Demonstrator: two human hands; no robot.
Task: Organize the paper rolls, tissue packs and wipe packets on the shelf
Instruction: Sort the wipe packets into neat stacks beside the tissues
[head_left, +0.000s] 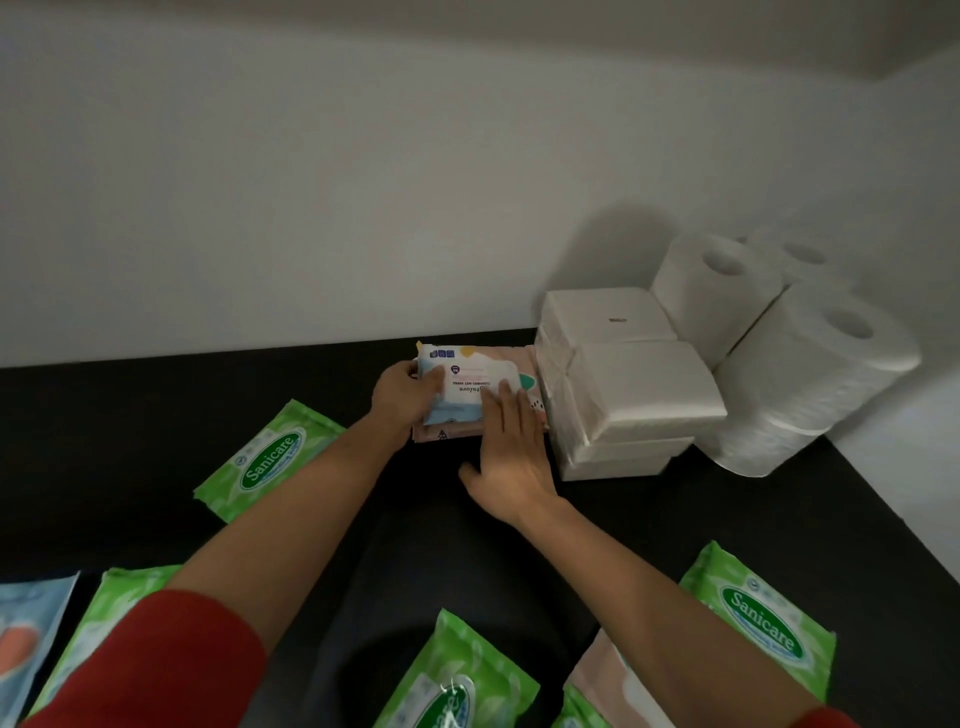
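Shelf (130, 415): dark board spanning 9 to 3 o'clock, with a pale wall (363, 182) behind it at 12.
Rolls (810, 364): white, stacked at 3 o'clock, close to the shelf's right edge. Risk: a shove passed along from the centre could tip the upper ones over that edge.
Tissue packs (634, 384): piled between the centre and the rolls, touching the rolls. The top pack juts out past the ones below, so a knock from 9 o'clock would likely slide it off.
Green packets (270, 457): several lie loose from 8 through 6 to 4 o'clock, unsorted, some under the forearms. Risk: an arm drawn back low may drag them along.
Blue packet (26, 634): at 8 o'clock, cut off by the frame.
Pink packet (506, 356): just above centre, beside the tissue packs, and the base of a small stack.
Top packet (457, 384): white and blue, lying on the pink packet. Film on film looks slippery, so uneven pressure could skew it or shoot it out.
Right hand (511, 457): fingers straight and flat, pressing the stack's near right corner and holding nothing.
Left hand (402, 397): fingers curled round the top packet's 9 o'clock end. Risk: squeezing may buckle the soft pack.
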